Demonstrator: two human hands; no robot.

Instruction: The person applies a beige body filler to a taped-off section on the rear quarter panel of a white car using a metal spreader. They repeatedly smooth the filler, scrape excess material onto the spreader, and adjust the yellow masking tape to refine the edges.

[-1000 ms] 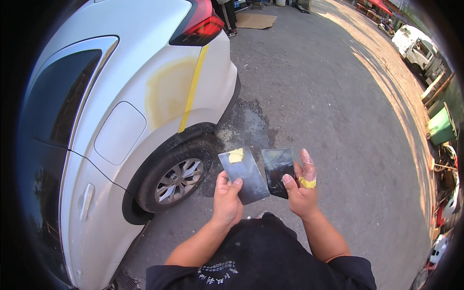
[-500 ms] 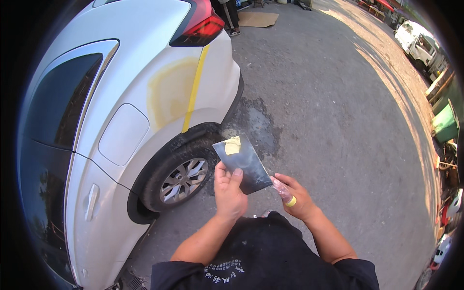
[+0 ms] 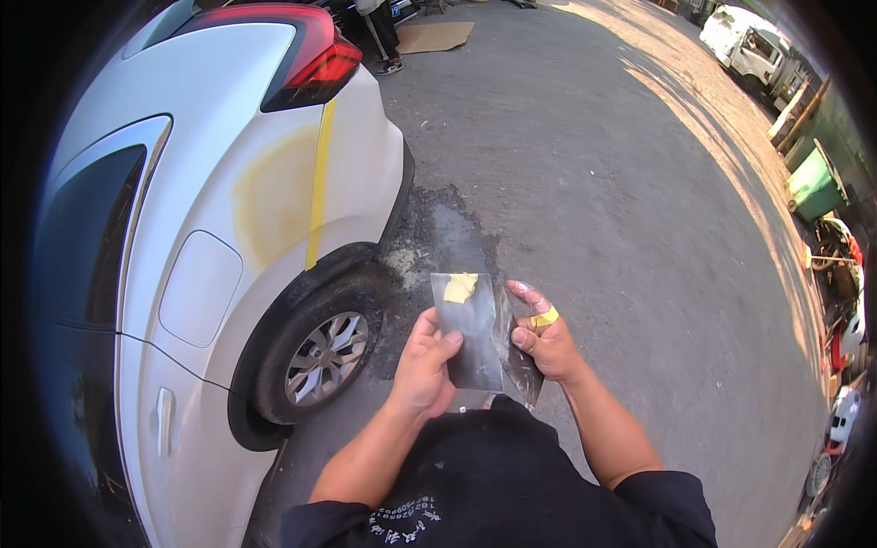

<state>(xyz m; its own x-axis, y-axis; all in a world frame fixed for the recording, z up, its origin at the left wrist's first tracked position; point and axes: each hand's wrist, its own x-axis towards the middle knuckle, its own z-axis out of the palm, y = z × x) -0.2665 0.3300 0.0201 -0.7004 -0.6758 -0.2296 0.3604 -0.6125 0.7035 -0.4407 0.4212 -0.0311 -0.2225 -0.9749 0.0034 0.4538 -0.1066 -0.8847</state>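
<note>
My left hand (image 3: pixel 425 367) is closed on a flat grey spreader plate (image 3: pixel 475 363), thumb on top and fingers beneath. A lump of pale yellow putty (image 3: pixel 460 287) sits near the plate's far end. My right hand (image 3: pixel 550 352) is closed on a second thin, dark-grey smeared plate (image 3: pixel 522 376), tilted along the first one's right edge; whether the two touch I cannot tell. Its index finger is stretched forward, wrapped in clear film with a band of yellow tape (image 3: pixel 544 317). Left of my hands, the white car's rear panel has a yellowish filler patch (image 3: pixel 265 205) beside a yellow tape strip (image 3: pixel 321 187).
The car's rear wheel (image 3: pixel 326 358) stands close to my left hand. A damp patch (image 3: pixel 452 233) marks the asphalt behind it. Another person's legs (image 3: pixel 382 36) and a cardboard sheet (image 3: pixel 437 37) are farther off. A green bin (image 3: pixel 816 184) and white truck (image 3: pixel 744 46) are at right.
The view has swung right, shifting the car leftward. The putty plate has turned more upright. My right hand has moved up beside it, and the second plate now shows separately.
</note>
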